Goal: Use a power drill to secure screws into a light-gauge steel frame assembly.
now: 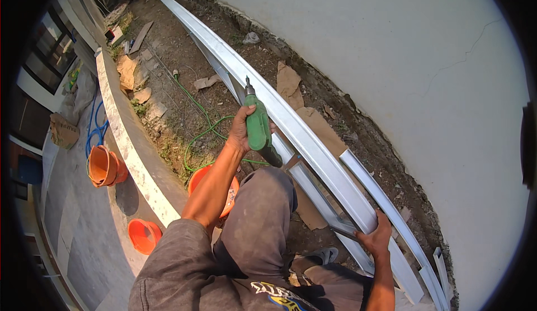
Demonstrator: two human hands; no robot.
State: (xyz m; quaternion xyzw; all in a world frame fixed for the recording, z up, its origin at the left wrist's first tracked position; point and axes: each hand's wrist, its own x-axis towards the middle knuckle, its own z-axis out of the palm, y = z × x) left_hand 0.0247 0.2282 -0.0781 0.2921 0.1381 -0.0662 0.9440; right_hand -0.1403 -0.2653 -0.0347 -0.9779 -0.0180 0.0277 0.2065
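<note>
Green cord (210, 125) lay in loops on the soil (168, 38), between its left edge by the kerb (124, 137) and the long steel channel (313, 150). We judged that good work here wanted those loops clear of the turning bit (247, 80). Beside them an orange tub (232, 192) showed partly behind our left forearm (210, 193).

Our left hand (241, 127) was curled well closed around the drill (258, 129), thumb on top, fingertips showing past its right side, above the channel's left edge. It held the body just behind the chuck (249, 90), while what seemed the dark grip (273, 156) hung free by our knee (271, 183). For driving, a hold on that grip would probably have served us better, with our push in line behind the bit. The bit pointed toward the channel's far end; whether it touched metal we could not tell. Doing it well meant, we reckoned, setting the tip square to the face, starting slowly and pressing evenly, lest it skate on smooth steel.

Our right hand (378, 236) was closed on the channel toward its near end, beside a dark bar (344, 233). A firm hold there suited us, since thin steel could twist, with fingers clear of sharp edges. Past it lay a slim channel (380, 192), toward the soil's right edge by the white wall (425, 70).
</note>
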